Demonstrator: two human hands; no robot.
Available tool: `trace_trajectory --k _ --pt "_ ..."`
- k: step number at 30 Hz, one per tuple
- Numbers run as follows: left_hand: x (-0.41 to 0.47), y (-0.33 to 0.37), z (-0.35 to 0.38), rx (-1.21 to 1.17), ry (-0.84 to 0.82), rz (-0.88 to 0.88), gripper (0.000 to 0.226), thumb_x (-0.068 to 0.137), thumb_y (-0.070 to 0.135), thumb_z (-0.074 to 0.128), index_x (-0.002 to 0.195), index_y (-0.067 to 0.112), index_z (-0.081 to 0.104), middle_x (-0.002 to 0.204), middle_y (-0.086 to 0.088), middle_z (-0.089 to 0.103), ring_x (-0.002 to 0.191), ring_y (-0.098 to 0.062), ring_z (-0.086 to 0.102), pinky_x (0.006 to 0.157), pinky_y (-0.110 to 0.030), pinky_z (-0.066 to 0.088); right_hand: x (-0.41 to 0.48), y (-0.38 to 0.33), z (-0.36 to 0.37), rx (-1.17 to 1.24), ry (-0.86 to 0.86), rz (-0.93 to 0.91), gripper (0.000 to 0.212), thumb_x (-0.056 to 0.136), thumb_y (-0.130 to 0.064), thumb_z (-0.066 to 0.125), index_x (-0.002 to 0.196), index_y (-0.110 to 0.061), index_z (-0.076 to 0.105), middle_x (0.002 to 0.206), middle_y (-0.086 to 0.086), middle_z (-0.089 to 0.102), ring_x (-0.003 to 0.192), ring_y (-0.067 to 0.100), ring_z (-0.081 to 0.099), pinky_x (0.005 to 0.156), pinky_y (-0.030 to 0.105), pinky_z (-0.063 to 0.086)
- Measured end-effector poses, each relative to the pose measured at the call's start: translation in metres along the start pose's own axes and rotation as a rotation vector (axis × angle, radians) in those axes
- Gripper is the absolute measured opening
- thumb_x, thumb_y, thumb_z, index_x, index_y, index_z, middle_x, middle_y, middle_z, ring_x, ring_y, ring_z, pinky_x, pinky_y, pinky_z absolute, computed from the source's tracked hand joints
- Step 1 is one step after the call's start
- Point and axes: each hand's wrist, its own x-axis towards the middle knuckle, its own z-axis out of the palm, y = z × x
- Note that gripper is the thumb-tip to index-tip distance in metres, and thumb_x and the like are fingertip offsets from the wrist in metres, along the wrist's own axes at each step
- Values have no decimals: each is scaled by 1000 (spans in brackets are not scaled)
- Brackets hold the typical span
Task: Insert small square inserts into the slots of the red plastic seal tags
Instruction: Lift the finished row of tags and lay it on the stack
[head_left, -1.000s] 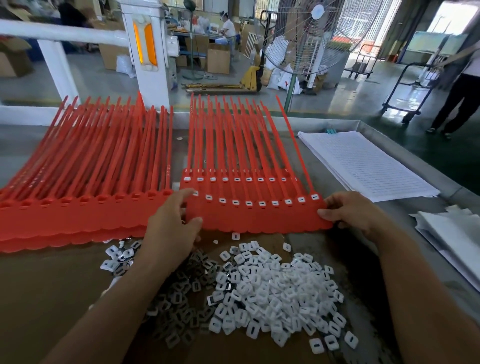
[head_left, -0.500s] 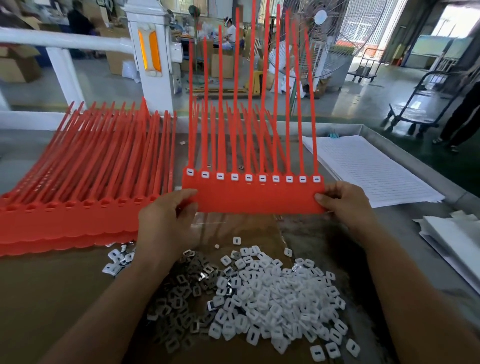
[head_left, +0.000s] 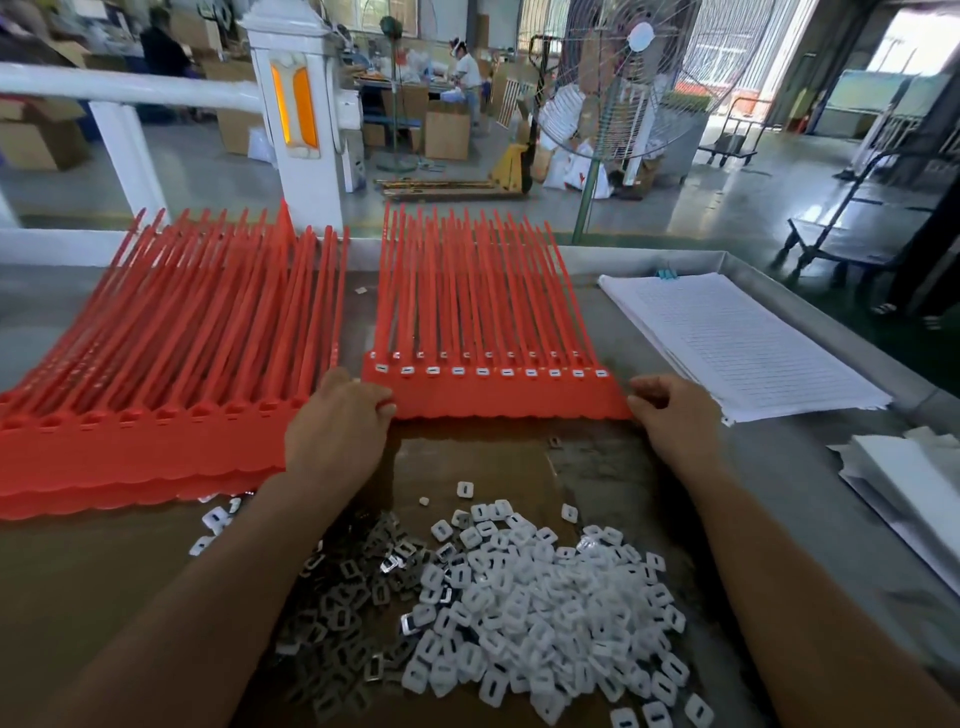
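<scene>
Left grip, right grip forward; fingers curled, pinching

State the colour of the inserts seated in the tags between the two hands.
White inserts; head view shows them best.

The grey table carries red seal tags, cardboard strewn with inserts, and lined papers.

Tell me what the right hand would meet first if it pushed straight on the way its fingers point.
The right hand points leftward at the right end of the fitted red tag stack, which its fingertips seem to pinch. It would meet that stack at once.
</scene>
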Motion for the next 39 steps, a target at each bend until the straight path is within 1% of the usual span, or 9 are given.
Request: trace_trajectory --k 4,8,12,15,17,20,27,31,39 --pt "-4 3 -7 19 -60 -35 31 89 25 53 118 19 60 119 -10 43 104 -29 55 91 -38 41 -8 -6 -3 -49 68 -134 21 85 -16 63 104 -12 69 105 4 67 89 11 56 77 13 31" --pt "-17 8 -14 -53 -58 2 35 87 24 55 121 19 58 118 -9 48 100 -23 54 94 -33 39 -13 -13 4 -211 -105 -396 25 78 -13 71 103 -13 71 112 3 65 110 18 53 88 12 26" --pt "-39 7 -19 -291 -38 23 23 84 15 59 105 15 68 91 2 67 68 1 51 69 -13 38 -13 -3 12 -232 -187 -425 19 78 -3 68 95 -10 73 107 5 65 107 20 53 86 8 25" --pt "-47 4 -23 -913 -172 -399 15 84 2 56 92 6 67 62 0 65 48 -4 57 46 -19 46 -9 -1 14 -234 -139 -421 20 77 -1 68 94 -11 74 103 5 67 103 22 56 86 14 30" --pt "-47 0 -28 -1358 -270 -680 14 86 -3 48 87 -1 61 55 -7 64 47 -11 61 44 -20 51 -7 1 16 -264 -132 -421 20 78 -3 67 95 -13 73 104 3 68 103 21 57 88 19 33" --pt "-47 -4 -37 -1694 -315 -892 19 88 -3 39 81 -8 55 53 -15 63 46 -17 64 43 -21 52 -7 3 18 -301 -138 -424 21 80 -5 64 98 -14 72 107 4 67 104 22 56 89 22 33" --pt "-48 -4 -44 -1797 -295 -937 17 84 -8 38 78 -14 53 75 -25 61 65 -29 64 53 -26 54 -10 5 16 -317 -146 -413 26 81 -4 65 105 -12 69 112 6 65 107 23 54 87 20 30" --pt "-52 -1 -49 -1810 -382 -892 22 65 -9 44 83 -17 53 68 -29 64 53 -31 66 57 -27 54 -11 5 15 -312 -157 -412 28 80 -4 66 107 -11 68 113 6 64 108 22 53 88 19 30" --pt "-49 -6 -47 -1772 -381 -947 22 87 -2 37 91 -19 49 84 -33 60 77 -33 61 70 -28 55 -9 8 16 -321 -165 -395 28 80 -8 66 108 -14 67 114 4 63 108 21 53 89 22 32"
